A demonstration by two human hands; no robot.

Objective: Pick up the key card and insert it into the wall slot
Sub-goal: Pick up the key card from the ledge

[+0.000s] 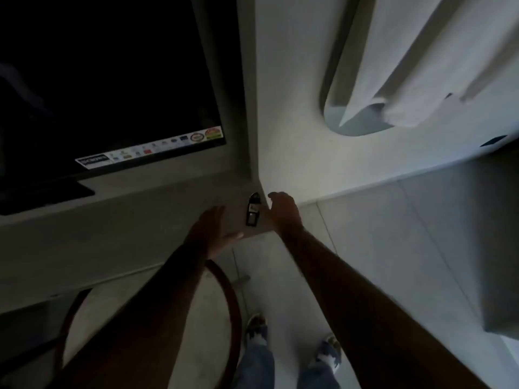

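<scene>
Key card [252, 209] lies flat at the right end of the grey shelf [118, 220], near the wall corner. 2 bare hands flank it: left hand [216, 230] spread open, right hand [283, 209] loosely curled, holding nothing.

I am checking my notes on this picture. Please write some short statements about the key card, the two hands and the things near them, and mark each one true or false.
1. The key card lies on the shelf near its corner. True.
2. The right hand already holds the key card. False: it is beside the card, with a gap between them.
3. The left hand is open, with its palm turned towards the card. True.
4. The television is switched on and shows a picture. False: its screen is dark.
5. The card lies between the two hands. True.
6. The person is barefoot. False: shoes show below.
</scene>
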